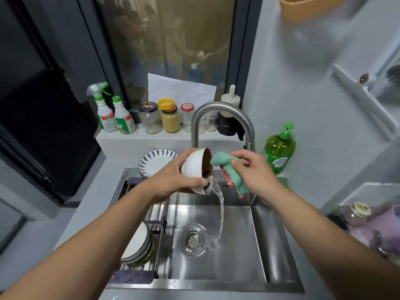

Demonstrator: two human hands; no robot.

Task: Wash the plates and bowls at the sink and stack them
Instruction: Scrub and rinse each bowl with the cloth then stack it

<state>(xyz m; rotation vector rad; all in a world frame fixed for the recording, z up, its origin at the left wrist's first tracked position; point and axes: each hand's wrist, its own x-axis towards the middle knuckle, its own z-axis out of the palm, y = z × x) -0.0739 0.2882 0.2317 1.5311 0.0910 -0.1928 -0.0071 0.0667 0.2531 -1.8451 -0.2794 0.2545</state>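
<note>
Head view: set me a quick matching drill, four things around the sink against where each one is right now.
1. bowl
2. green cloth
3. soap bottle
4. stacked dishes

a. on the wire rack
b. held by the right hand
c. tipped in the left hand
d. standing right of the faucet

Pairs: 1-c, 2-b, 3-d, 4-a.

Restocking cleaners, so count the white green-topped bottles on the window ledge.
2. The trigger spray bottle stands at the far left of the ledge; the green-capped bottle stands beside it, left of the jars. None looks hidden.
</note>
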